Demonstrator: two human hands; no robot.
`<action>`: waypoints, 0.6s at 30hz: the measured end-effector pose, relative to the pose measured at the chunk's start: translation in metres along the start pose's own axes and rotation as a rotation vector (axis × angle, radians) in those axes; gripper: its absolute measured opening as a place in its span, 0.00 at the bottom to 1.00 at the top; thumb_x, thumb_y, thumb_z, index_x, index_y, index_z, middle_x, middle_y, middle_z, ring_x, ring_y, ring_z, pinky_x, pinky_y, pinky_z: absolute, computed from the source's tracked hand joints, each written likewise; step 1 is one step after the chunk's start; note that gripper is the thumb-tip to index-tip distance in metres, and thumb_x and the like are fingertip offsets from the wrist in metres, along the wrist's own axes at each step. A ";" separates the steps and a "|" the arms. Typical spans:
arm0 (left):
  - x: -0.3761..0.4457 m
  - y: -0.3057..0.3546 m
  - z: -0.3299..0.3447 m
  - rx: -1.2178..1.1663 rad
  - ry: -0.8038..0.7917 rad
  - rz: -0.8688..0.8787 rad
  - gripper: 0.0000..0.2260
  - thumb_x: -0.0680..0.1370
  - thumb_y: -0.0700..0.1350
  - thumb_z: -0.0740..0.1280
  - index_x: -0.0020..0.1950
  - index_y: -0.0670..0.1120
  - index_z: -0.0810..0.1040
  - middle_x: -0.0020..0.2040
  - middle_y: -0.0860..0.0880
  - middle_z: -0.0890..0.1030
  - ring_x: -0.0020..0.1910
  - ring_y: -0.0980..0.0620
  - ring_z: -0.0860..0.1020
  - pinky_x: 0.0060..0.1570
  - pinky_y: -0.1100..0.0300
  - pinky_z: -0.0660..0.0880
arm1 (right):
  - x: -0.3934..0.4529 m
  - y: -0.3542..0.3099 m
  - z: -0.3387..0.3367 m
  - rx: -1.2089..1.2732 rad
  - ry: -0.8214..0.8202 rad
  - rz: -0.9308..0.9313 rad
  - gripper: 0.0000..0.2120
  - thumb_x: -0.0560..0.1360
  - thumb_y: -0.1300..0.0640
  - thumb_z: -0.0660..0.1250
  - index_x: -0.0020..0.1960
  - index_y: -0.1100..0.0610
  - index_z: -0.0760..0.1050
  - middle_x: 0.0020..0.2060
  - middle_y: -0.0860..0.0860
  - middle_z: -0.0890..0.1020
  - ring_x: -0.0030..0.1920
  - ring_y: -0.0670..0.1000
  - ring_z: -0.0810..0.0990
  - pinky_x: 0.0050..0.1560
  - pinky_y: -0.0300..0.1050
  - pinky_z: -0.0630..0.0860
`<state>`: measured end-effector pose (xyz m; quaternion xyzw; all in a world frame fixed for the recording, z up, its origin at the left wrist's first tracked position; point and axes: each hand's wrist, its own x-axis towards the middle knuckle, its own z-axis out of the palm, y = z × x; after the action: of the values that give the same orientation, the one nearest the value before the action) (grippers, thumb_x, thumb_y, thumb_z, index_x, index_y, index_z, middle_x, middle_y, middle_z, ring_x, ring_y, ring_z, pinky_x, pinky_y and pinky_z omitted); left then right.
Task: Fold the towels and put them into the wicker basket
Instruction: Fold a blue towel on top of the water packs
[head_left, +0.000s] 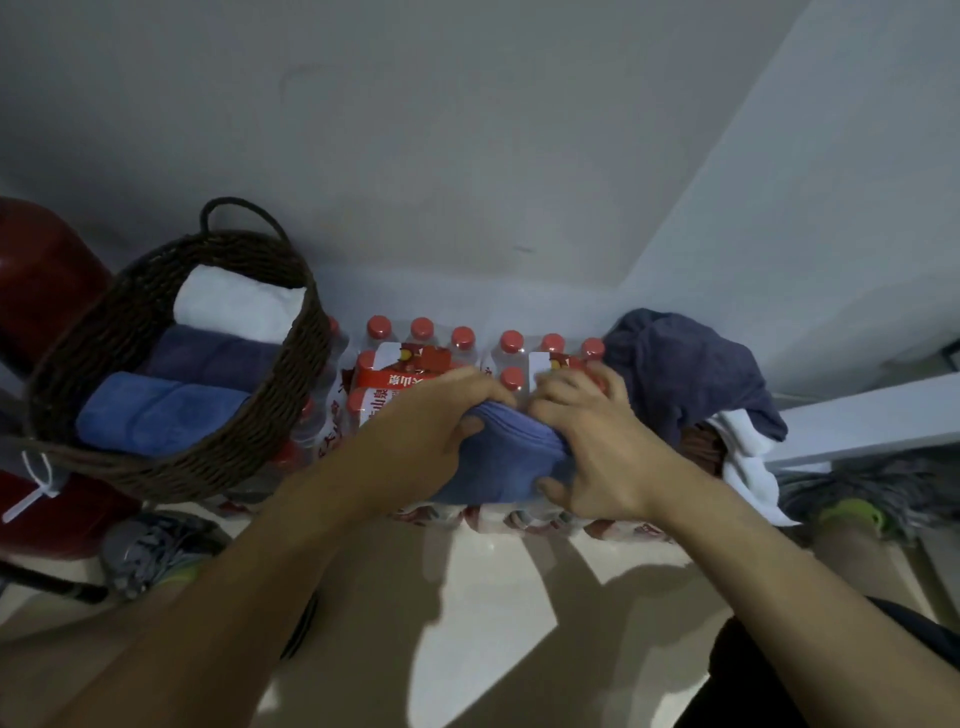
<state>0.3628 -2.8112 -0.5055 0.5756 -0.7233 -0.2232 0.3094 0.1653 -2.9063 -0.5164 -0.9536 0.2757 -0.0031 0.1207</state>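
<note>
Both hands, left hand and right hand, fingers clenched around a folded blue towel atop shrink-wrapped water bottles. Best kept squeezed flat, edges aligned, then carried left into the wicker basket. Inside: three folded towels. Right: unfolded pile, at least two.

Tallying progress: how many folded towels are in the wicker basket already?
3 in the wicker basket: white towel at the far end, purple towel in the middle, blue towel nearest. Others may lie hidden underneath.
</note>
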 end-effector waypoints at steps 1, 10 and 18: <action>-0.002 -0.005 0.004 -0.006 -0.018 -0.026 0.11 0.80 0.35 0.61 0.60 0.44 0.78 0.54 0.49 0.80 0.51 0.55 0.76 0.53 0.69 0.70 | -0.007 0.007 0.001 0.119 -0.029 0.039 0.13 0.62 0.52 0.72 0.44 0.48 0.74 0.39 0.45 0.76 0.46 0.47 0.76 0.56 0.56 0.74; 0.002 -0.037 0.057 -0.514 0.161 -0.461 0.07 0.81 0.45 0.63 0.57 0.51 0.77 0.48 0.55 0.82 0.48 0.56 0.81 0.43 0.66 0.79 | -0.031 0.054 0.024 1.302 0.078 0.433 0.10 0.75 0.55 0.71 0.53 0.60 0.82 0.47 0.55 0.86 0.47 0.52 0.85 0.45 0.39 0.79; 0.085 -0.053 0.083 -0.126 0.171 -0.664 0.18 0.81 0.41 0.61 0.71 0.49 0.69 0.65 0.44 0.74 0.60 0.46 0.75 0.60 0.53 0.75 | 0.008 0.080 0.055 0.896 0.435 0.857 0.21 0.79 0.52 0.68 0.67 0.60 0.72 0.54 0.52 0.80 0.52 0.49 0.78 0.55 0.43 0.73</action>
<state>0.3287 -2.9093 -0.5836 0.7759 -0.4530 -0.3066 0.3144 0.1337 -2.9636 -0.5893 -0.5945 0.6211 -0.2619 0.4383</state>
